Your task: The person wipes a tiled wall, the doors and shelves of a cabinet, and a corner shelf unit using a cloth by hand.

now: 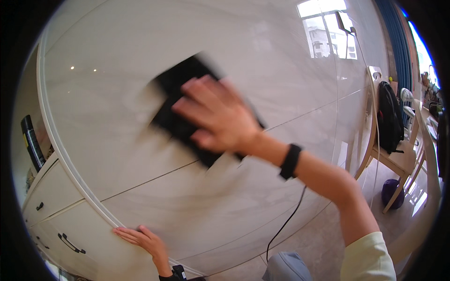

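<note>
My right hand [221,116] lies flat over a black cloth [179,75], pressing it against the glossy, pale marble-look tiled wall [123,151]. Both hand and cloth are blurred, and the hand covers the middle of the cloth. Down at the lower left, my left hand [144,240] rests with extended fingers at the wall's white edge trim [81,186], and I see nothing in it. Black bands circle both wrists.
White cabinets [66,217] with black handles adjoin the trim on the left; a dark spray can [32,144] stands above them. To the right, a wooden chair [393,161] bears a black backpack [390,117]. A white cable [377,140] hangs from a wall plug [346,26].
</note>
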`<state>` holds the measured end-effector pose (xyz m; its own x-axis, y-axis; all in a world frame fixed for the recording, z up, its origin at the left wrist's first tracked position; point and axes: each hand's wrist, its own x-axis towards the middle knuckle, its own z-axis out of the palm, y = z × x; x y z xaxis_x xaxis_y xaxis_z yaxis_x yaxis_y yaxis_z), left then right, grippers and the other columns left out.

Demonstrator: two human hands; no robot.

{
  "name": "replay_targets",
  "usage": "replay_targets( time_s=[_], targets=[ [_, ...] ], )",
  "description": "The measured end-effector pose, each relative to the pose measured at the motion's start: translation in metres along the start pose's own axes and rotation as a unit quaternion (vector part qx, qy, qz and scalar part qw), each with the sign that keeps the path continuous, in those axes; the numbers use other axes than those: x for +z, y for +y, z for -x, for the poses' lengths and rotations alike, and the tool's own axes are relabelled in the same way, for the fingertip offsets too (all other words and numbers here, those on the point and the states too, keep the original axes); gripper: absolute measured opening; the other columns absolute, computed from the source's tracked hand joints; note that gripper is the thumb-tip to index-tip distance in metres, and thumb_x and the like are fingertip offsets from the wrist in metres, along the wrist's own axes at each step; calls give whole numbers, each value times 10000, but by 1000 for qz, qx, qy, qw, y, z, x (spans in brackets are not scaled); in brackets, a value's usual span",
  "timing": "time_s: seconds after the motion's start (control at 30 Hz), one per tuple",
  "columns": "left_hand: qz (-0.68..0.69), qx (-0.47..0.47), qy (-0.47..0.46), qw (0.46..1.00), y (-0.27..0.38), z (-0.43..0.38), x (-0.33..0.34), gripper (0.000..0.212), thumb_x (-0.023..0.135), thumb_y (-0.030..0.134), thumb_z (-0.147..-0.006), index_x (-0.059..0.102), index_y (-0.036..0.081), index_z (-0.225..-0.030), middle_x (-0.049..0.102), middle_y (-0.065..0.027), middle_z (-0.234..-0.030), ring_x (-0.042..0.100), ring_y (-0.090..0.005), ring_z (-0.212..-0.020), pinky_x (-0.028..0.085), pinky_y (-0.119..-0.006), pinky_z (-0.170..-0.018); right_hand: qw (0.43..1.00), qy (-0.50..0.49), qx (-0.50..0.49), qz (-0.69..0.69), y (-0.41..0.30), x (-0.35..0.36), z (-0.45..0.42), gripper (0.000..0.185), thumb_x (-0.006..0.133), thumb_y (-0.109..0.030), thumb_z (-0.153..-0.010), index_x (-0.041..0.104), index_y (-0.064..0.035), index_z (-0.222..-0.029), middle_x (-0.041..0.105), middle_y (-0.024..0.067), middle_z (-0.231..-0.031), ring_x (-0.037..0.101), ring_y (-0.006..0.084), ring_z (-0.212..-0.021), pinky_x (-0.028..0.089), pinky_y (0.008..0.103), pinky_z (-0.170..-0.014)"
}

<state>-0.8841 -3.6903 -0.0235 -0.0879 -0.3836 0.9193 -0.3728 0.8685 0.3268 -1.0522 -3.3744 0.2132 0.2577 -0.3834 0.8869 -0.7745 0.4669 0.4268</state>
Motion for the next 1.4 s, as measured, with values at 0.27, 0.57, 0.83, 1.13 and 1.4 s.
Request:
replay_targets(
  time_s=[0.27,0.57,0.83,1.13,1.4],
  targets=[
    [27,-21,15,999,-11,19,5,654,313,275,-1035,0,-66,-1497,-11,-250,-1578,12,-366,-1472,50,-442,-1185,887,135,341,281,233,-99,253,526,433,-231,-964,345,-80,-1460,326,169,-1507,282,342,-1399,207,440,-1150],
    [76,-14,39,996,-20,45,26,679,351,263,-1022,2,-79,-1493,-9,-282,-1566,30,-403,-1463,62,-476,-1176,773,135,515,345,189,-62,279,713,566,-335,-876,263,-201,-1507,274,115,-1554,313,314,-1394,267,489,-1121],
    [100,-36,41,993,-43,62,24,712,392,308,-1018,28,-76,-1495,7,-281,-1566,42,-408,-1461,74,-480,-1174,971,154,104,153,-100,82,-19,606,668,-327,-731,518,-156,-1292,357,150,-1470,299,403,-1348,269,594,-1052],
    [127,-4,25,992,-66,88,35,735,383,331,-1000,34,-110,-1475,1,-339,-1540,28,-427,-1453,34,-479,-1176,969,-72,-237,7,-312,200,29,617,422,-518,-922,375,-222,-1461,223,36,-1580,127,249,-1471,-13,590,-1177],
    [58,12,25,998,-59,90,30,725,336,369,-1016,49,-107,-1481,28,-302,-1557,40,-421,-1457,51,-474,-1175,979,-54,-196,-28,-189,130,57,598,517,-477,-871,446,-220,-1406,312,63,-1538,223,260,-1441,106,547,-1173]
  ],
)
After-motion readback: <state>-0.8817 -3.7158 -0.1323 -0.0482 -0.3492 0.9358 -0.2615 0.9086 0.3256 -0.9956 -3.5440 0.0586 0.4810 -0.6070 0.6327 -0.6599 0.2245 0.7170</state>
